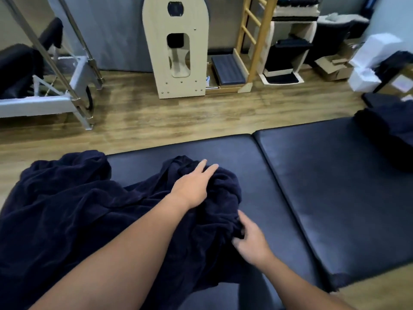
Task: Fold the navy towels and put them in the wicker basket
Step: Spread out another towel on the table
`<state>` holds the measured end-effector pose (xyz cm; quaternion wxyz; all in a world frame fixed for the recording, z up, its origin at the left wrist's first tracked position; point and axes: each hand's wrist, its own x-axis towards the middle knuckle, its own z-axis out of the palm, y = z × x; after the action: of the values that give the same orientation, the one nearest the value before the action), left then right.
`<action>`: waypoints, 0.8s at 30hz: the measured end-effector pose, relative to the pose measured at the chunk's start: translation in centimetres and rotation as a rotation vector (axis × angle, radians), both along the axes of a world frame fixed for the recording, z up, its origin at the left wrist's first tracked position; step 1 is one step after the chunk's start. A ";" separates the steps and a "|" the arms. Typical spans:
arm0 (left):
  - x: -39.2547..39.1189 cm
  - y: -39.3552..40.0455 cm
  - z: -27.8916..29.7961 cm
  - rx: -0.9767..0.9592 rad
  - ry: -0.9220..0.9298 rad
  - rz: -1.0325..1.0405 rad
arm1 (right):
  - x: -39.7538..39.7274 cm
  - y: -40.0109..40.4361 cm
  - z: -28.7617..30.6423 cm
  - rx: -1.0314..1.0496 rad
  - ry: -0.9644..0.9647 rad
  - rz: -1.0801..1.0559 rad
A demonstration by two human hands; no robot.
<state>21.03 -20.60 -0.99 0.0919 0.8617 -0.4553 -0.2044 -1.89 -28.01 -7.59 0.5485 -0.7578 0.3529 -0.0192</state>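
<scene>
Item 1: navy towel (93, 211), unfolded and heavily rumpled, spread over the lower left and centre of the frame on a dark padded table (335, 186); its left portion hangs past the table edge toward the floor

Item 2: left hand (192, 186), centre of frame, laid flat on the raised bunch of the towel, fingers straight and pointing to the upper right, nothing clasped

Item 3: right hand (251, 240), lower centre, just right of the towel's near edge, fingers curled into the fabric and pinching a fold of it

Item 4: second heap of navy towels (386, 133), right edge of frame, resting on the far right end of the padded table, well apart from both hands

Item 5: padded table, two glossy black cushions meeting at a seam that runs from upper centre to lower right

Item 6: pale wooden arched unit (178, 48), upper centre, standing on the wood-look floor (156, 117), with two cut-outs in its face

Item 7: wooden ladder frame (254, 39), upper centre right, beside a small shelf unit (288, 48) holding dark folded items

Item 8: metal-framed apparatus (55, 81), upper left

Item 9: open cardboard box (333, 66) and white packaging (368, 61), upper right

Markings: no brand, label or writing can be read on any item
</scene>
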 end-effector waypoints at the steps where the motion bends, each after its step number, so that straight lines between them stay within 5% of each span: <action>1: 0.5 -0.6 -0.3 0.041 0.020 -0.023 | 0.2 0.5 -0.3 0.038 -0.029 0.017; 5: 2.4 -1.5 -2.1 0.249 0.027 -0.064 | 1.2 1.8 -0.4 0.013 0.129 -0.127; 9: 2.6 -2.4 -0.5 0.305 -0.047 -0.083 | 0.3 -0.2 2.6 -0.246 0.472 -0.257; 12: 2.1 -4.6 2.3 -0.065 -0.018 0.086 | -2.6 -4.4 6.5 -0.430 0.576 -0.582; 16: 0.6 -5.8 4.4 -0.628 0.076 0.250 | -6.9 -7.4 10.2 -0.681 0.463 -0.869; 18: 0.4 -5.4 3.7 -0.373 -0.013 0.106 | -8.9 -7.1 10.1 -0.714 0.492 -0.814; 21: 0.4 -4.9 2.9 0.408 -0.042 -0.147 | -11.2 -5.4 7.6 -0.654 0.732 -0.429; 24: -0.5 -5.7 2.5 0.536 0.022 -0.226 | -11.9 -5.0 5.5 -0.585 0.754 -0.327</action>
<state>20.52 -26.31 1.47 -0.1574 0.7966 -0.4773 -0.3359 -13.76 -33.06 -2.08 0.1373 -0.7689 0.6203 0.0720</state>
